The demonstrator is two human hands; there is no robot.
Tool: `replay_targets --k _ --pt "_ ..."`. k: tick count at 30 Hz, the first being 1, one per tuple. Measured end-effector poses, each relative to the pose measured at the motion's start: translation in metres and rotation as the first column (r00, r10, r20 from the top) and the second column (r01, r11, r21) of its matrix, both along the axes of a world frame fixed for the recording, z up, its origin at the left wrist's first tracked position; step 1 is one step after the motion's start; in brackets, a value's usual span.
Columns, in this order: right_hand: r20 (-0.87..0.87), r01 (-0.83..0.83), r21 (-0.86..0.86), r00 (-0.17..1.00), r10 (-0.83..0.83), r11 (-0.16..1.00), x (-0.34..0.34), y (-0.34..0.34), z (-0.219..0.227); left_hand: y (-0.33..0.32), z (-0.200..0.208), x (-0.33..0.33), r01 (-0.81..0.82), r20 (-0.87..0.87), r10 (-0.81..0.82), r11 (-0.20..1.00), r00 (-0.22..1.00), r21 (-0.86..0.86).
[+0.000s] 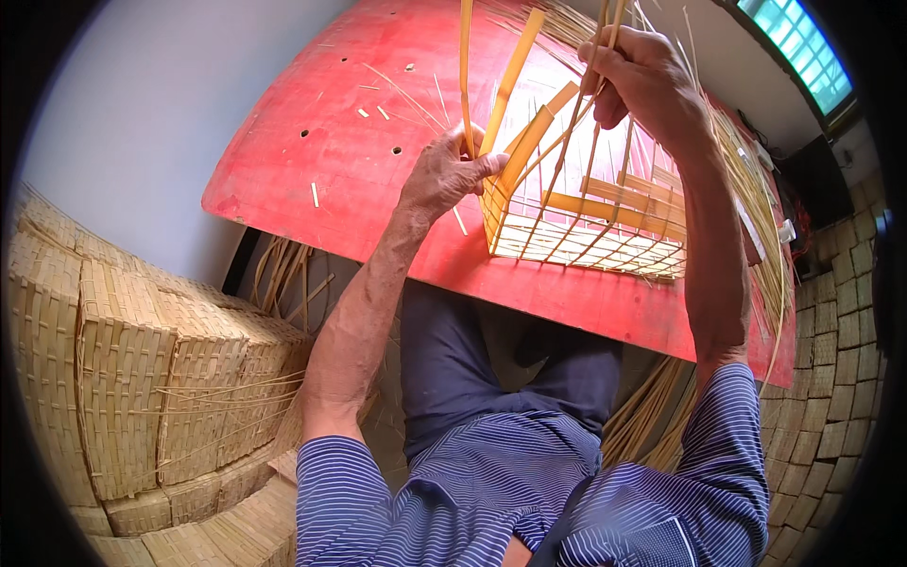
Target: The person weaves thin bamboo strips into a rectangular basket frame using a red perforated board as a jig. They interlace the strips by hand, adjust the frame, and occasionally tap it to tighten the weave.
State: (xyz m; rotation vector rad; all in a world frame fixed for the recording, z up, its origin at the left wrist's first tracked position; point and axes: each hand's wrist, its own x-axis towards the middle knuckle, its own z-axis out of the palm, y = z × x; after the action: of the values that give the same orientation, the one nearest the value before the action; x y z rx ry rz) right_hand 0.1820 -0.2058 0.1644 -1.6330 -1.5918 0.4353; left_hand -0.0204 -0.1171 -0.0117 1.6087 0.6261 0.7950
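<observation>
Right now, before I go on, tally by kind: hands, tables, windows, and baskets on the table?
Hands: 2 (left hand, right hand)
Table: 1, red
Window: 1
Basket on the table: 1, part-woven
Total: 5

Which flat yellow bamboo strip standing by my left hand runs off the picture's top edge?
The leftmost flat yellow bamboo strip, rising at your left hand; the others to its right end inside the picture.

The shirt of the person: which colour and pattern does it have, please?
The shirt is dark blue with thin white stripes; it shows in the head view.
</observation>
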Motion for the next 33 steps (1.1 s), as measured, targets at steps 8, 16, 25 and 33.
replay_targets --k 8,16,25,33 --pt "-0.364 -0.266 -0.227 0.915 0.172 0.937 0.007 0.031 -0.011 -0.002 0.003 -0.002 0.046 0.010 -0.046 0.999 0.999 0.004" --pt "-0.284 -0.228 -0.351 0.950 0.129 0.908 -0.002 0.069 -0.046 -0.005 0.013 -0.007 0.073 -0.082 -0.070 0.997 0.994 0.040" --pt "-0.129 -0.294 -0.343 0.956 0.265 0.892 -0.002 0.092 -0.066 -0.003 0.015 -0.006 0.099 -0.122 -0.090 0.993 0.988 0.063" --pt "-0.510 -0.350 -0.405 0.853 0.109 0.845 -0.018 0.085 -0.074 -0.004 0.013 -0.025 0.123 0.104 -0.123 0.992 0.987 -0.001"
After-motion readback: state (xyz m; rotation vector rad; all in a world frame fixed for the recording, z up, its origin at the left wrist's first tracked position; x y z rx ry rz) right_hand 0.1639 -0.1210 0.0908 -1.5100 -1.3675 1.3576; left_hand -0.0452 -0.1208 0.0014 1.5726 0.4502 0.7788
